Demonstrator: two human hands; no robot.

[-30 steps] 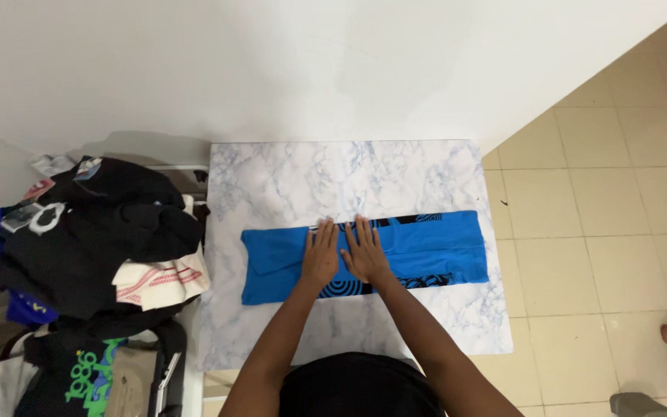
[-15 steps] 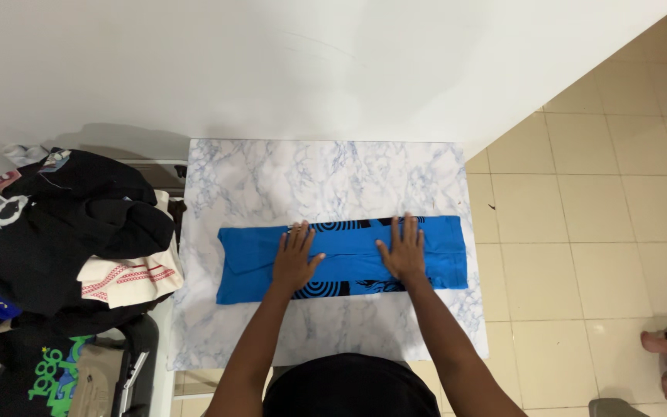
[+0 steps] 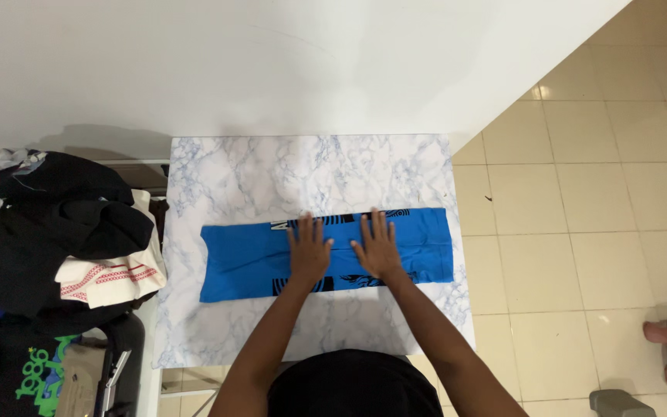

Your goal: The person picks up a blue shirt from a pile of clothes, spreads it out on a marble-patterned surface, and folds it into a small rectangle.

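I am pressing my left hand [image 3: 308, 252] and my right hand [image 3: 377, 247] flat on the blue shirt [image 3: 326, 252], fingers spread apart and gripping nothing. The shirt is lying folded in a long band across the middle of the marble table [image 3: 310, 174], its right end close to the table edge. The pile of dark clothes [image 3: 55, 232] is sitting at my left. If I am pushing unevenly, the upper layer could slide and wrinkle; it seems smooth, but the fold lines are not clear to me.
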